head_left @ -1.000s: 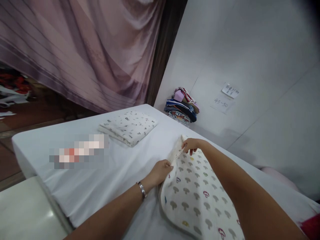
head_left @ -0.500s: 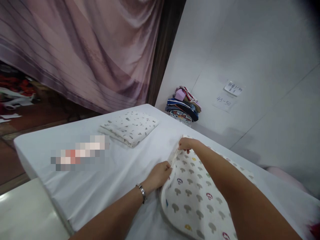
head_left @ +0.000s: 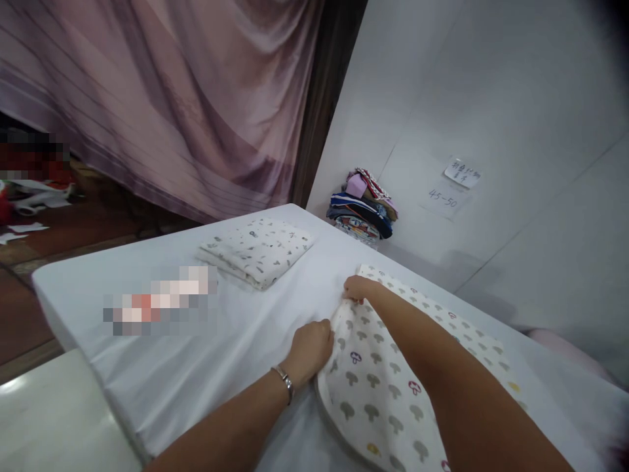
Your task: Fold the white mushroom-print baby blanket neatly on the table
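A cream cloth printed with small mushrooms [head_left: 388, 387] lies on the white-covered table [head_left: 206, 367] in front of me. My left hand [head_left: 310, 347], a bracelet on its wrist, is closed on the cloth's left edge near me. My right hand [head_left: 358, 288] pinches the same edge farther away, its arm lying across the cloth. Between the two hands the top layer is drawn toward the left, uncovering more mushroom cloth [head_left: 442, 314] behind it.
A folded white cloth with small grey prints [head_left: 256, 250] rests at the table's far side. A pile of coloured fabrics [head_left: 362, 207] sits against the white wall, under a paper note [head_left: 462, 173]. A mauve curtain [head_left: 162, 105] hangs behind. A blurred patch [head_left: 160, 300] covers part of the table.
Both hands have drawn the cloth's edge to the left and down toward the table. The layer has opened, and more patterned cloth now shows at the right.
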`<state>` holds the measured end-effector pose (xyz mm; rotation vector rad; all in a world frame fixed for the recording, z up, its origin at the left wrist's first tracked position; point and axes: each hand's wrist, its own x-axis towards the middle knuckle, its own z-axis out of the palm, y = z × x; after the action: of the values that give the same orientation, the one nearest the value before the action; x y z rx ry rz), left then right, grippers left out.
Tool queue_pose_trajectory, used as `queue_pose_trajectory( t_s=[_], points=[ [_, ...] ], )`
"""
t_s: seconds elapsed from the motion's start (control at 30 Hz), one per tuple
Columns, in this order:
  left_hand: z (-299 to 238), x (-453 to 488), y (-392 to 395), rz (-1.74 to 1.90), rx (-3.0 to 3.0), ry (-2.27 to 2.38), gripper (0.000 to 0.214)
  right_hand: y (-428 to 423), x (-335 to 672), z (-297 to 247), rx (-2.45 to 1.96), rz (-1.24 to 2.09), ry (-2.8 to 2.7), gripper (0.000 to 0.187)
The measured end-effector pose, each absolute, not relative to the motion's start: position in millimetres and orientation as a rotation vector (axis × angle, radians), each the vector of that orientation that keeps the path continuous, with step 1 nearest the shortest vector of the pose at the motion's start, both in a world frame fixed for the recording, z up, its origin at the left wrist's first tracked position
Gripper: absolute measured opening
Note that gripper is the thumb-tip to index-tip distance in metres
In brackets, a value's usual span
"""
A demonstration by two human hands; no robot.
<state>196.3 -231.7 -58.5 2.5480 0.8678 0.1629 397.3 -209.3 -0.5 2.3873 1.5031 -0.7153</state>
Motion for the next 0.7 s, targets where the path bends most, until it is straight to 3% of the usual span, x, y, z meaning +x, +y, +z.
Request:
queue_pose_trajectory(
  t_s=[0.7],
  points=[
    [-57.8,196.4,-230.9,0.158,2.621,0.899,0.024,-226.7,404.6,-9.5,2.353,-0.482,1.635,0.016]
  ],
)
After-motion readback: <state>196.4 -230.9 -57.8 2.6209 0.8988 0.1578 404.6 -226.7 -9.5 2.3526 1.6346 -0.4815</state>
